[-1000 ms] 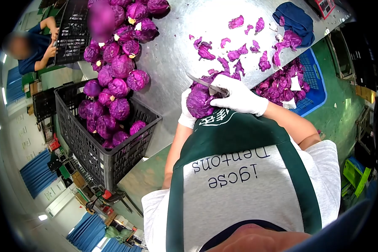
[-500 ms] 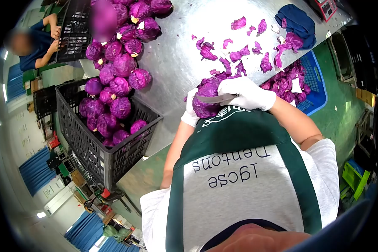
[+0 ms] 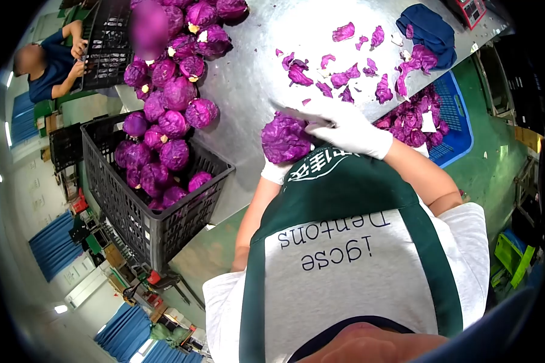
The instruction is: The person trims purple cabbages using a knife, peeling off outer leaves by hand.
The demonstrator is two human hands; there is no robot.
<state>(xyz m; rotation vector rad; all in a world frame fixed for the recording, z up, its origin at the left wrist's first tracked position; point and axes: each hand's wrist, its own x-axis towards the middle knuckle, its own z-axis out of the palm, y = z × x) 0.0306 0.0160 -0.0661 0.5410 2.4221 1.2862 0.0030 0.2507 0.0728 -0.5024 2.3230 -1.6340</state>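
A purple cabbage [image 3: 286, 138] is at the table's near edge, in front of my apron. My left hand [image 3: 274, 172], in a white glove, holds it from below; most of those fingers are hidden behind the cabbage. At the cabbage's right side is my gloved right hand [image 3: 348, 130], closed around a knife [image 3: 292, 111] whose blade, smeared by motion, points left above the cabbage. Torn purple leaves [image 3: 298, 75] lie scattered on the metal table [image 3: 254, 66] beyond my hands.
More cabbages [image 3: 178, 92] are heaped at the left, by a black crate [image 3: 154, 221] of cabbages. A blue basket [image 3: 460, 121] of leaves stands right, below the table edge. Dark blue cloth [image 3: 430, 33] lies far right. Another person [image 3: 48, 69] grips a second black crate [image 3: 107, 45].
The knife has moved from the cabbage's front to above its far side, and my right hand has shifted slightly. The cabbage has turned and sits further left, with fewer loose leaves around it.
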